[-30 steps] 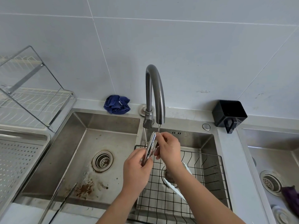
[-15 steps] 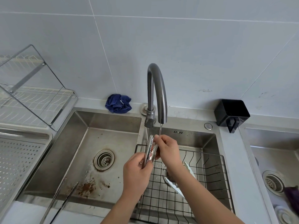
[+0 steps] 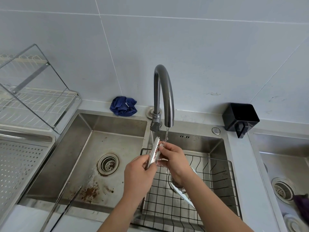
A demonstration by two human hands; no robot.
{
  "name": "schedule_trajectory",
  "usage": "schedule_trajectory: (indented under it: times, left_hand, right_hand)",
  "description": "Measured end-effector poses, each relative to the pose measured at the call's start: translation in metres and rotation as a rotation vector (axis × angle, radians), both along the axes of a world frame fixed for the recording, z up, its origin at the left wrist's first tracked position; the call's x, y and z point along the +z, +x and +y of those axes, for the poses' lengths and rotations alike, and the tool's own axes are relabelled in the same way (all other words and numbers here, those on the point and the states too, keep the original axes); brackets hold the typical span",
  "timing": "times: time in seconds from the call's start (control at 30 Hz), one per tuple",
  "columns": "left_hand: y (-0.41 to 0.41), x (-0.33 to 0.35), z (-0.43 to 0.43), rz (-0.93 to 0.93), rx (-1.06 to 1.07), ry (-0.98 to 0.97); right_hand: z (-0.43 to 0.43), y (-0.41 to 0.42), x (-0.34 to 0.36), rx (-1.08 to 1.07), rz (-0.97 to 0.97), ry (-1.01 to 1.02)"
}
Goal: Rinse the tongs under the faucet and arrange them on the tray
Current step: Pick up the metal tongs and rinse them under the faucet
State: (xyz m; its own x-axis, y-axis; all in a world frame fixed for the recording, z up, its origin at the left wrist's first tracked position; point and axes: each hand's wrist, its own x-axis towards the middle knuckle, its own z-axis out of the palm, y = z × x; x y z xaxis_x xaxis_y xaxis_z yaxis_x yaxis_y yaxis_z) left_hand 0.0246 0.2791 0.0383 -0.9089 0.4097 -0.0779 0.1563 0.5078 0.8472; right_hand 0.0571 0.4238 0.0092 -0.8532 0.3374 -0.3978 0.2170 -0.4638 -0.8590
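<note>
A pair of steel tongs [image 3: 154, 152] with scalloped tips points up toward the curved grey faucet [image 3: 164, 91], from which a thin stream of water runs. My left hand [image 3: 139, 174] grips the tongs by the lower shaft. My right hand [image 3: 173, 158] pinches the tongs' upper jaws just under the stream. A second pair of long tongs [image 3: 66, 205] lies across the front edge of the left sink basin. The perforated steel tray [image 3: 21, 164] sits at the far left.
A black wire basket [image 3: 209, 181] fills the middle basin, with a white plate [image 3: 184, 195] in it. A blue cloth [image 3: 123, 106] lies behind the left basin [image 3: 83, 148]. A black holder [image 3: 240, 118] stands at the back right, and a dish rack [image 3: 33, 97] at the left.
The tongs' tips have tilted slightly left, and my right fingers have slid along the jaws under the water. Both hands stay in nearly the same place.
</note>
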Motion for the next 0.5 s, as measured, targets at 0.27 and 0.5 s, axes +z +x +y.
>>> schedule_trajectory:
  times: [0.27, 0.5]
  left_hand:
    - [0.003, 0.012, -0.004, 0.065, -0.058, -0.066]
    - [0.009, 0.016, 0.003, 0.197, -0.083, -0.178]
  right_hand:
    - [-0.004, 0.004, -0.001, -0.089, -0.043, 0.006]
    - [-0.011, 0.002, 0.002, -0.187, -0.098, 0.236]
